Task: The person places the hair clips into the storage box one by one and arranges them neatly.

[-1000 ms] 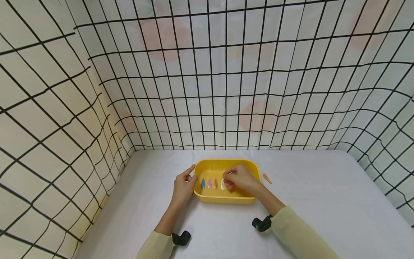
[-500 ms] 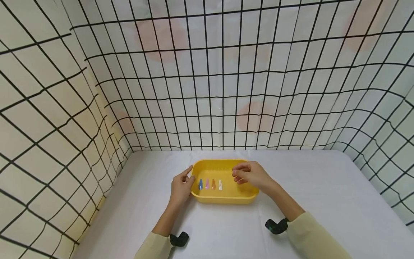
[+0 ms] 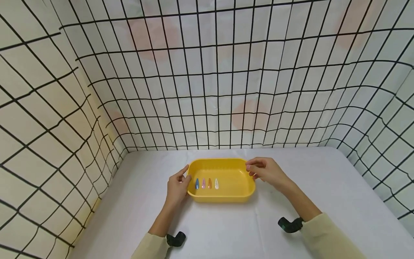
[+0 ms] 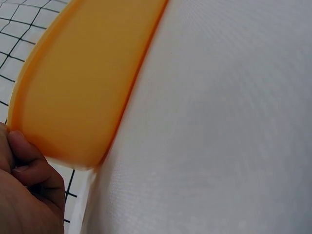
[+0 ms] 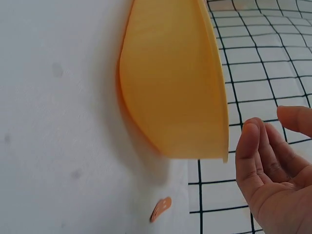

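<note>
A yellow plastic tray [image 3: 234, 187] stands on the table, and my left hand [image 3: 176, 188] grips its left rim. Inside, in a row on the left half, lie a blue hair clip [image 3: 197, 183], a pink one, an orange one and a white hair clip [image 3: 216, 183]. Over the tray's right rim hovers my right hand [image 3: 267, 175], holding nothing; the right wrist view shows a gap between thumb and fingers. Another orange hair clip [image 5: 161, 209] lies on the table just outside the tray's right end; in the head view the right hand hides it.
White cloth covers the table [image 3: 223, 230]. Behind it and at both sides rises a white wall with a black wire grid [image 3: 216, 93]. A small black wrist device [image 3: 176, 239] is strapped to each forearm.
My right hand has withdrawn from beside the white clip inside the tray, moving right to the right rim. The left hand stays on the left rim, and the row of clips keeps its arrangement.
</note>
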Demonstrator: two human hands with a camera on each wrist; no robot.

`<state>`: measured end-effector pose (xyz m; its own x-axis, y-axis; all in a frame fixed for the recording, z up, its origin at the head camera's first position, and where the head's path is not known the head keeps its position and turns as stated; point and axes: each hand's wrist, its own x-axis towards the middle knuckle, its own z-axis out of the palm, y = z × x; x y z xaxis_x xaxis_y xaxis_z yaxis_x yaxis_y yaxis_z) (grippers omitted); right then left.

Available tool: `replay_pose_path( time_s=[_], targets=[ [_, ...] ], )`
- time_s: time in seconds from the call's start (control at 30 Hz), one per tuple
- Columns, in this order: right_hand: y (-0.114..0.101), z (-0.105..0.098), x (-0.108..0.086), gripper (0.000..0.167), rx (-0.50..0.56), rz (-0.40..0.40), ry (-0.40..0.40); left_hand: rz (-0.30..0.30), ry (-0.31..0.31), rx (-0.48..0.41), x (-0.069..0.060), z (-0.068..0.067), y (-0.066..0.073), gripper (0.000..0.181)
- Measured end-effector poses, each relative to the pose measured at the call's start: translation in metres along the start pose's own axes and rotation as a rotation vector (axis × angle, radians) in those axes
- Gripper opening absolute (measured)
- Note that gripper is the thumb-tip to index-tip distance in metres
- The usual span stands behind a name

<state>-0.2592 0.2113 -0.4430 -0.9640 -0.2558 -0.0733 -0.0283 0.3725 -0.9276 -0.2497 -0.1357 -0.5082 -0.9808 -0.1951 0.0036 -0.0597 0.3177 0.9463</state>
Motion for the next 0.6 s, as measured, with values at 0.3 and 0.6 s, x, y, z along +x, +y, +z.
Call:
replay_pose_path(
  time_s=[0.3,0.6],
  targets=[
    [0.016,-0.017,-0.009,0.038,-0.030,0.003,0.039,-0.003,0.009,-0.010,0.000,-0.002,0.000,0.048],
    [0.037,-0.027,-0.010,0.043,-0.071,0.040,0.064,-0.011,0.003,-0.011,0.001,0.000,-0.001,0.049]
  ],
)
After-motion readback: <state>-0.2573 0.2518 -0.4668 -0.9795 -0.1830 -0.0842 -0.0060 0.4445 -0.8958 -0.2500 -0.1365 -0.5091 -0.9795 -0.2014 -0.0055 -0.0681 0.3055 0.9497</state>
